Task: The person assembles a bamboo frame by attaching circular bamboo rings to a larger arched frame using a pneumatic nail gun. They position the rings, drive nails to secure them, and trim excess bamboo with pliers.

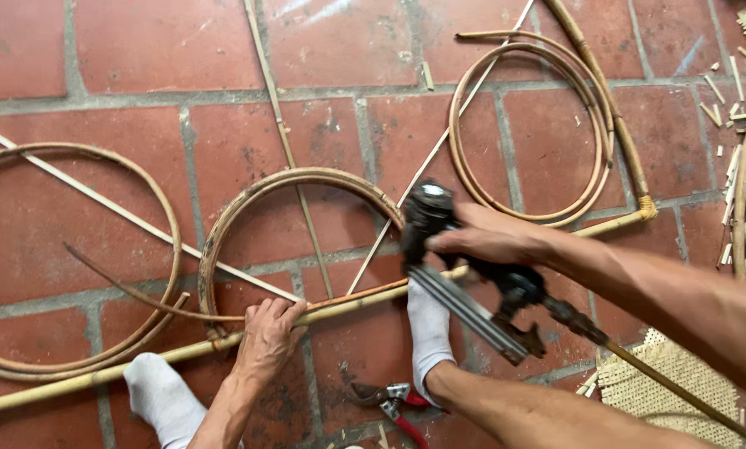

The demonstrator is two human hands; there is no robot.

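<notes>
Rattan pole (pixel 340 306), long axis lower left to upper right across the brick floor (pixel 123 50). Left hand (pixel 266 337), grip clamped on pole. Right hand (pixel 485 237), grip clamped on nail gun (pixel 452 266), muzzle just above the pole, right of the left hand.
</notes>
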